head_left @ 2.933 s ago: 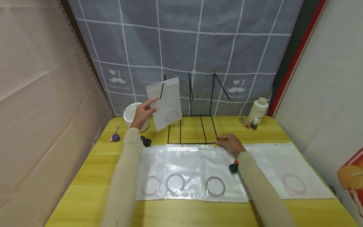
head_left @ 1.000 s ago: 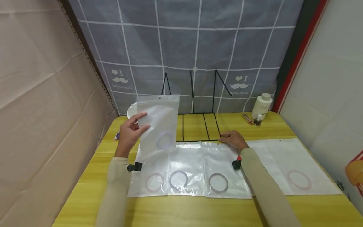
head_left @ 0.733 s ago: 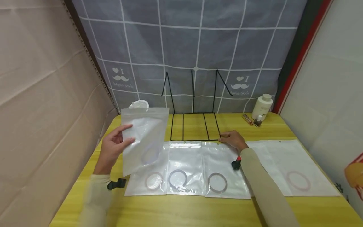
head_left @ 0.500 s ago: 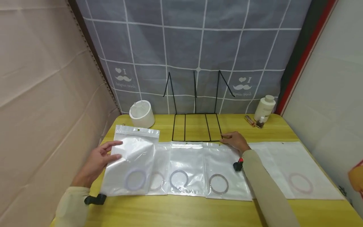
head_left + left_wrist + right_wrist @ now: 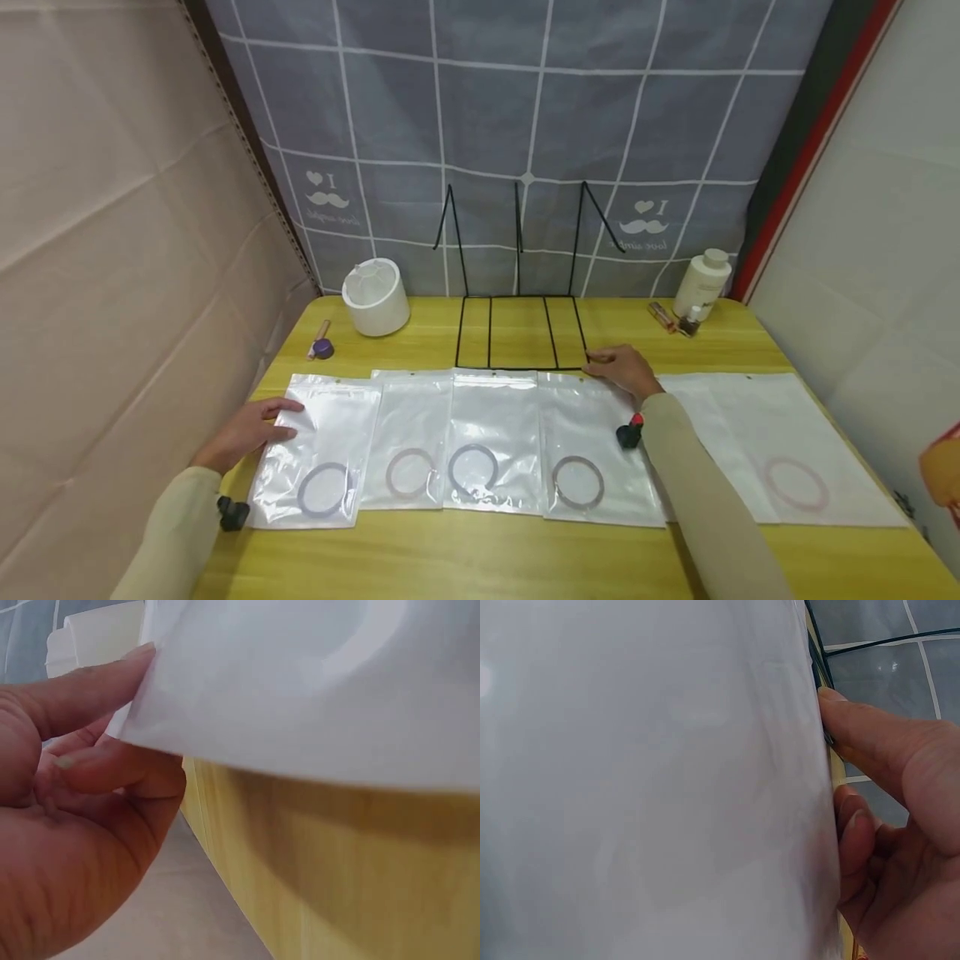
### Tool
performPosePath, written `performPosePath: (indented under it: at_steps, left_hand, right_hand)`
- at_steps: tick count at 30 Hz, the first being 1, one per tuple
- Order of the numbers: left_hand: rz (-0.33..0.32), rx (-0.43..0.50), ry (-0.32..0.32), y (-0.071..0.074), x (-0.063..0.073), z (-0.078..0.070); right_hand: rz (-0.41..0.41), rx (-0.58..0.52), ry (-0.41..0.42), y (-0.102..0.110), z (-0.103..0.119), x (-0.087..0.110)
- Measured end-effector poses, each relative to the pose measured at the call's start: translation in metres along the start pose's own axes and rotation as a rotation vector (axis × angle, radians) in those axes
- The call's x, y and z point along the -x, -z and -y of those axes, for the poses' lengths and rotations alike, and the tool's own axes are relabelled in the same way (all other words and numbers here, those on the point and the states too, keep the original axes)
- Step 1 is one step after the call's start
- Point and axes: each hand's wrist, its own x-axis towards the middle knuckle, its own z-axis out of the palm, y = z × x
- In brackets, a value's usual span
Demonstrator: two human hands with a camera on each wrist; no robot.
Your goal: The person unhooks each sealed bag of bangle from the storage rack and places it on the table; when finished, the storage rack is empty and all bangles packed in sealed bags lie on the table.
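My left hand (image 5: 243, 429) pinches the left edge of a clear zip bag (image 5: 330, 433) with a pale lilac bangle (image 5: 302, 490) inside. In the left wrist view that bag edge (image 5: 225, 712) runs between thumb and fingers, slightly above the table. My right hand (image 5: 622, 368) holds the front right corner of a black wire display rack (image 5: 517, 296), whose prongs carry nothing. In the right wrist view its fingertips meet the dark wire, beside a bag (image 5: 667, 780) that fills most of the picture. More bangle bags, such as the pinkish one (image 5: 416, 408), lie in a row before the rack.
A white round tub (image 5: 377, 300) stands back left, near a purple-capped item (image 5: 322, 348). Back right are a white bottle (image 5: 701, 283), a small dark bottle (image 5: 688, 323) and a small tube (image 5: 662, 317). Larger white bags (image 5: 795, 425) lie at the right edge.
My left hand has taken the lilac bangle's bag off the rack's left prong, moved it left and toward me, and lowered it to the row's left end. The right hand stays at the rack's corner.
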Motion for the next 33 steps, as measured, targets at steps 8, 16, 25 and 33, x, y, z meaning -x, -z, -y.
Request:
performPosePath:
  at_steps: [8, 16, 25, 33]
  left_hand:
    - [-0.032, -0.144, 0.056, 0.003, -0.02, -0.009]
    - [-0.042, -0.257, 0.069, -0.005, -0.029, -0.005]
    - [-0.044, -0.211, 0.176, -0.01, -0.021, 0.0]
    - [-0.079, -0.381, 0.183, -0.021, -0.029, -0.02]
  right_hand:
    - [-0.017, 0.025, 0.014, -0.001, 0.002, 0.0]
    - [-0.021, 0.039, 0.026, -0.001, 0.002, 0.0]
    - [0.004, -0.009, -0.002, -0.003, 0.003, 0.004]
    - [0.01, 0.08, 0.075, 0.003, 0.0, 0.001]
